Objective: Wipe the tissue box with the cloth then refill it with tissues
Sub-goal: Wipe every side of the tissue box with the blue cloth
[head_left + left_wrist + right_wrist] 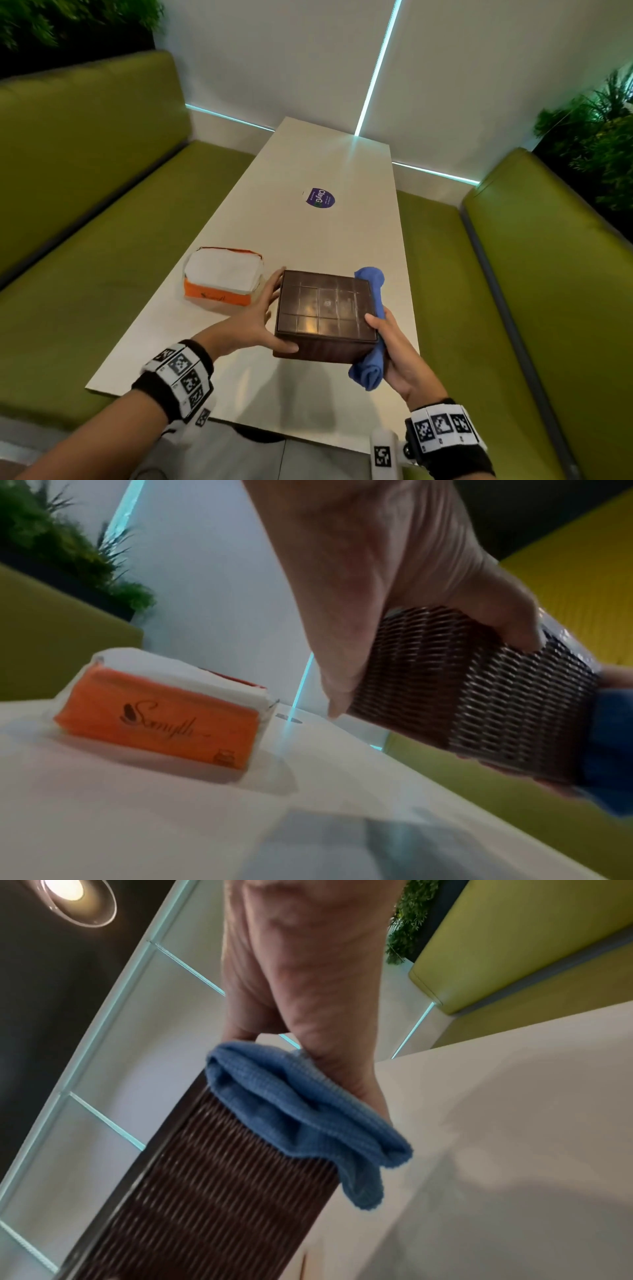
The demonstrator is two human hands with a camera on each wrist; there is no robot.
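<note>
While held up off the white table (308,164) in the head view, could slip and drop: brown woven tissue box (323,308), caught only by its sides, with nothing under it. Left hand (250,325) spread wide on the left side, fingers almost straight along it, thumb hooked at the near bottom edge. Right hand (397,349) wrapped round the blue cloth (366,373), pressing it on the right side, thumb tip on the top rim. Soft cloth between palm and box there, so maybe a slidy hold. Could also bump the orange tissue pack (222,277), just beside the left fingers, open on top with white tissues showing. Well apart up the table, a purple sticker (320,198); green benches (85,171) on both sides.

From the left wrist: left hand (377,574) gripping the tissue box (462,696), thumb pushed on one woven face, fingers down the other, box tilted above the table. Tissue pack (164,723) flat on the table close by, likely the one thing in the way of a wide swing.

From the right wrist: right hand (308,974) curled over the bunched blue cloth (301,1118) on the box (222,1204). One loose corner hanging down, so could snag or drag. Fingertips hidden behind cloth.
</note>
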